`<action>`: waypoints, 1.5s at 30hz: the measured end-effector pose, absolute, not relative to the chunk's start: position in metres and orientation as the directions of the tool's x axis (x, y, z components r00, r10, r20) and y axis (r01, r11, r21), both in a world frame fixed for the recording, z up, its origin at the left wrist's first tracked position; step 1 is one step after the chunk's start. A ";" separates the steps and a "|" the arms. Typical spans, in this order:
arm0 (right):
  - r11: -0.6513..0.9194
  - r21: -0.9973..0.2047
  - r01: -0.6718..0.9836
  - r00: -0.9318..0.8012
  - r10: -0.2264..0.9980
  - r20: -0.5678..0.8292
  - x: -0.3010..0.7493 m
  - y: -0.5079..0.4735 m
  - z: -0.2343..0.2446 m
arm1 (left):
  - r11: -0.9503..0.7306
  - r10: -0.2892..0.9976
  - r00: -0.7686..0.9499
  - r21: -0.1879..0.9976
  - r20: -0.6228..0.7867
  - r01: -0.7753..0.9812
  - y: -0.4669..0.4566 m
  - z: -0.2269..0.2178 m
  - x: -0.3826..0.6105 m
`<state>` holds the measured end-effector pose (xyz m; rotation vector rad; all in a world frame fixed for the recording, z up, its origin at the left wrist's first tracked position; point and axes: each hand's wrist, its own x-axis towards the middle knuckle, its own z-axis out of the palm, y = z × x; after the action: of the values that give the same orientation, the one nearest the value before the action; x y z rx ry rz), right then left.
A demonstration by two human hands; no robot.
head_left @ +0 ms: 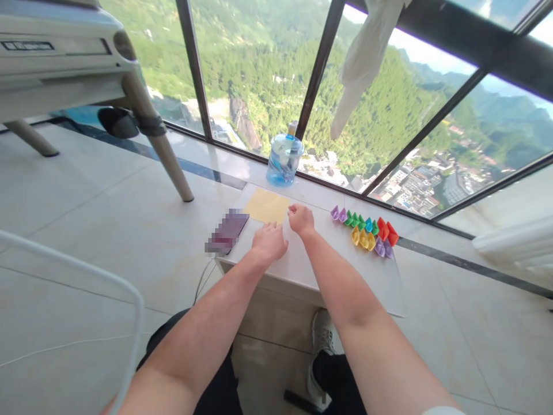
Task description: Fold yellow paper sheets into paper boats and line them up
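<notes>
Left hand (269, 240) loosely open, touching yellow paper (265, 206), right hand (301, 219) curled in by the paper's right edge, its hold unclear

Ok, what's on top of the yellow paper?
The left hand overlaps the near edge of the yellow paper; the right hand is at its right side. Whatever those hands cover can't be seen.

Pale yellow for the paper (265, 206), white for the counter (298, 270), and look, purple, green, blue, red and yellow across the folded boats (363, 238)
</notes>
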<state>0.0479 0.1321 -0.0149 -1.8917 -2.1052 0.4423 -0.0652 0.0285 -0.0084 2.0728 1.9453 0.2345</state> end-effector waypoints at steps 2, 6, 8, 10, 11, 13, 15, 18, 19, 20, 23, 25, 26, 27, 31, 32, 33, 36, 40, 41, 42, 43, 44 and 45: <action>0.119 -0.374 0.920 -0.138 0.990 -0.024 0.042 0.148 -0.014 | -0.051 0.987 0.095 0.311 -0.126 0.949 0.028 -0.005 -0.067; 0.140 -0.295 0.945 -0.171 0.982 -0.080 0.034 0.166 -0.015 | -0.065 0.982 0.116 0.309 -0.149 0.949 0.028 0.001 -0.070; 0.149 -0.258 0.954 -0.180 0.978 -0.101 0.030 0.169 -0.014 | -0.065 0.980 0.120 0.309 -0.160 0.949 0.029 0.004 -0.071; 0.154 -0.228 0.961 -0.182 0.977 -0.109 0.027 0.168 -0.013 | -0.071 0.977 0.127 0.305 -0.170 0.950 0.029 0.005 -0.072; 0.157 -0.217 0.964 -0.183 0.977 -0.109 0.025 0.168 -0.012 | -0.075 0.976 0.132 0.302 -0.176 0.950 0.030 0.005 -0.072; 0.163 -0.196 0.967 -0.188 0.976 -0.114 0.022 0.167 -0.009 | -0.082 0.972 0.142 0.297 -0.187 0.951 0.030 0.005 -0.072; 0.171 -0.180 0.969 -0.195 0.973 -0.121 0.021 0.167 -0.008 | -0.084 0.970 0.146 0.294 -0.195 0.952 0.030 0.006 -0.072; 0.183 -0.160 0.970 -0.204 0.971 -0.123 0.020 0.165 -0.008 | -0.084 0.969 0.147 0.291 -0.199 0.953 0.029 0.008 -0.071; 0.190 -0.155 0.969 -0.209 0.971 -0.117 0.020 0.165 -0.009 | -0.084 0.968 0.147 0.289 -0.203 0.954 0.028 0.009 -0.071; 0.201 -0.153 0.967 -0.219 0.970 -0.105 0.020 0.164 -0.010 | -0.084 0.967 0.147 0.286 -0.207 0.954 0.028 0.010 -0.071; 0.252 -0.176 0.952 -0.265 0.962 -0.057 0.019 0.163 -0.015 | -0.086 0.965 0.150 0.281 -0.216 0.956 0.028 0.011 -0.071; 0.269 -0.201 0.942 -0.284 0.957 -0.051 0.017 0.163 -0.018 | -0.088 0.965 0.152 0.284 -0.215 0.955 0.029 0.011 -0.071; 0.271 -0.209 0.940 -0.288 0.956 -0.053 0.017 0.164 -0.019 | -0.088 0.965 0.153 0.287 -0.213 0.954 0.029 0.011 -0.071; 0.269 -0.211 0.940 -0.287 0.956 -0.056 0.016 0.166 -0.019 | -0.088 0.965 0.153 0.291 -0.212 0.953 0.029 0.010 -0.071; 0.243 -0.186 0.952 -0.263 0.961 -0.087 0.016 0.177 -0.019 | -0.084 0.964 0.153 0.297 -0.217 0.951 0.028 0.011 -0.072; 0.234 -0.172 0.957 -0.254 0.961 -0.106 0.015 0.181 -0.018 | -0.084 0.964 0.153 0.298 -0.217 0.951 0.028 0.011 -0.072; 0.230 -0.158 0.960 -0.250 0.960 -0.123 0.015 0.185 -0.017 | -0.082 0.964 0.152 0.300 -0.217 0.950 0.028 0.012 -0.072; 0.246 -0.135 0.960 -0.266 0.952 -0.155 0.013 0.195 -0.015 | -0.073 0.965 0.144 0.305 -0.217 0.950 0.028 0.012 -0.072; 0.281 -0.150 0.948 -0.304 0.937 -0.170 0.011 0.202 -0.016 | -0.064 0.969 0.134 0.313 -0.209 0.948 0.029 0.010 -0.072; 0.291 -0.165 0.943 -0.315 0.937 -0.151 0.011 0.203 -0.017 | -0.066 0.970 0.135 0.315 -0.204 0.947 0.029 0.010 -0.072; 0.302 -0.185 0.935 -0.327 0.937 -0.122 0.011 0.203 -0.018 | -0.067 0.970 0.136 0.317 -0.200 0.946 0.029 0.009 -0.072; 0.315 -0.209 0.926 -0.338 0.937 -0.086 0.012 0.203 -0.019 | -0.069 0.971 0.137 0.316 -0.198 0.946 0.029 0.009 -0.072; 0.329 -0.232 0.915 -0.349 0.936 -0.052 0.013 0.203 -0.020 | -0.070 0.971 0.137 0.314 -0.198 0.947 0.029 0.009 -0.072; 0.341 -0.251 0.906 -0.358 0.933 -0.026 0.013 0.202 -0.021 | -0.070 0.970 0.137 0.312 -0.199 0.947 0.029 0.008 -0.072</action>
<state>0.0131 0.2024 -0.0215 -1.7034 -2.4701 0.3384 -0.0717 0.0295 0.0085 2.0583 1.8476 0.0863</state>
